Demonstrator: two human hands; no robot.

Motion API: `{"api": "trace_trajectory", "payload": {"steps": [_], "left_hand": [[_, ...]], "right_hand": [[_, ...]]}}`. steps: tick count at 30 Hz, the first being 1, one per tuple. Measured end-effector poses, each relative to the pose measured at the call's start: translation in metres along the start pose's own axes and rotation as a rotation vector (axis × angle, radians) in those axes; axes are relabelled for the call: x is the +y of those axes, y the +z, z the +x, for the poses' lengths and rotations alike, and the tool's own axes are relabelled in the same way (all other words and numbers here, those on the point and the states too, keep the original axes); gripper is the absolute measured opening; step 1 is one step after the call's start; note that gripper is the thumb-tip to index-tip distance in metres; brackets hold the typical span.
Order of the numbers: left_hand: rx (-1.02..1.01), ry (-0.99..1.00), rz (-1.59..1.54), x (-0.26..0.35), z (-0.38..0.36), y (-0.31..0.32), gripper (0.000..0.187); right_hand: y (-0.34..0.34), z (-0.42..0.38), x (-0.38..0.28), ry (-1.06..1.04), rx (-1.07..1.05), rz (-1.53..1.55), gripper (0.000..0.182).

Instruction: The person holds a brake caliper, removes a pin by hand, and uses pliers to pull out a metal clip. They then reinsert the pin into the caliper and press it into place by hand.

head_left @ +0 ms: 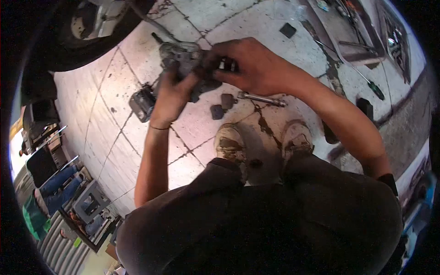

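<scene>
My left hand (173,98) is wrapped round a dirty brake caliper (187,57), held above the tiled floor. A hose (153,22) runs up from it toward the wheel. My right hand (250,66) is at the caliper's right side, its thumb and fingers curled round a small dark part with a shiny spot that I cannot make out. Below the hands, two dark brake pads (228,101) lie on the tiles, with a metal socket wrench (262,99) beside them. A black blocky part (143,104) sits left of my left hand.
A tyred wheel (98,27) fills the upper left. At upper right are a tool tray (362,52) with tools, a green-handled screwdriver (376,90) and a dark flat pad (288,30). My shoes (230,142) stand close below the parts. A seated person in jeans (59,188) is at far left.
</scene>
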State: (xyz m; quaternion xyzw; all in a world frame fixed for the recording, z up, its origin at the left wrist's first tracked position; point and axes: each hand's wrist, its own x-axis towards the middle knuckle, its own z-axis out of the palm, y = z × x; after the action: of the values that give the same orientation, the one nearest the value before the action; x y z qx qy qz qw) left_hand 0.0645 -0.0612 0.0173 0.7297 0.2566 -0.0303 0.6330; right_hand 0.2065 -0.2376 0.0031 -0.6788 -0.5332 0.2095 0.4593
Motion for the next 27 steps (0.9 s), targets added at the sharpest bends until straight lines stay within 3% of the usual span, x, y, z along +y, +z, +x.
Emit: {"api": "trace_trajectory", "payload": {"steps": [1, 4, 7, 11, 13, 14, 18, 19, 21, 22, 24, 26, 27], "left_hand": [[-0.012, -0.041, 0.101, 0.005, 0.0, -0.002, 0.045], [0.029, 0.117, 0.222, -0.009, 0.007, -0.002, 0.038], [0.029, 0.005, 0.281, -0.003, 0.005, -0.004, 0.034], [0.094, 0.062, 0.162, 0.001, 0.0, 0.006, 0.031], [0.083, 0.023, 0.176, 0.007, -0.004, 0.004, 0.032], [0.079, -0.009, 0.196, 0.008, -0.007, 0.003, 0.032], [0.104, 0.032, 0.226, 0.0, -0.014, -0.006, 0.033], [0.092, -0.001, 0.268, -0.004, -0.015, -0.013, 0.035], [0.051, -0.001, 0.221, -0.019, -0.012, -0.029, 0.04], [0.018, -0.01, 0.189, -0.026, -0.008, -0.035, 0.045], [0.077, -0.018, 0.27, -0.036, -0.009, -0.044, 0.056], [0.066, -0.083, 0.218, -0.046, -0.009, -0.055, 0.063], [0.048, -0.014, 0.299, -0.058, -0.008, -0.063, 0.064]], "right_hand": [[0.002, -0.001, 0.001, -0.001, 0.008, 0.033, 0.022], [0.002, -0.003, 0.002, 0.003, 0.025, 0.034, 0.023], [0.004, -0.004, 0.002, -0.006, 0.031, 0.047, 0.025], [-0.009, -0.014, 0.007, 0.032, -0.03, 0.108, 0.026], [-0.019, -0.035, 0.022, 0.098, 0.106, 0.236, 0.029], [-0.027, -0.049, 0.032, 0.131, 0.128, 0.148, 0.032], [-0.037, -0.136, 0.062, 0.421, 0.238, -0.072, 0.029], [-0.046, -0.156, 0.055, 0.609, 0.144, -0.175, 0.034], [-0.042, -0.214, 0.064, 0.581, 0.167, -0.677, 0.05], [-0.038, -0.24, 0.064, 0.797, 0.083, -0.763, 0.071], [-0.032, -0.275, 0.052, 0.997, 0.179, -0.671, 0.085], [-0.037, -0.28, 0.03, 1.061, 0.079, -0.664, 0.088], [-0.045, -0.274, 0.022, 1.197, 0.045, -0.563, 0.087]]}}
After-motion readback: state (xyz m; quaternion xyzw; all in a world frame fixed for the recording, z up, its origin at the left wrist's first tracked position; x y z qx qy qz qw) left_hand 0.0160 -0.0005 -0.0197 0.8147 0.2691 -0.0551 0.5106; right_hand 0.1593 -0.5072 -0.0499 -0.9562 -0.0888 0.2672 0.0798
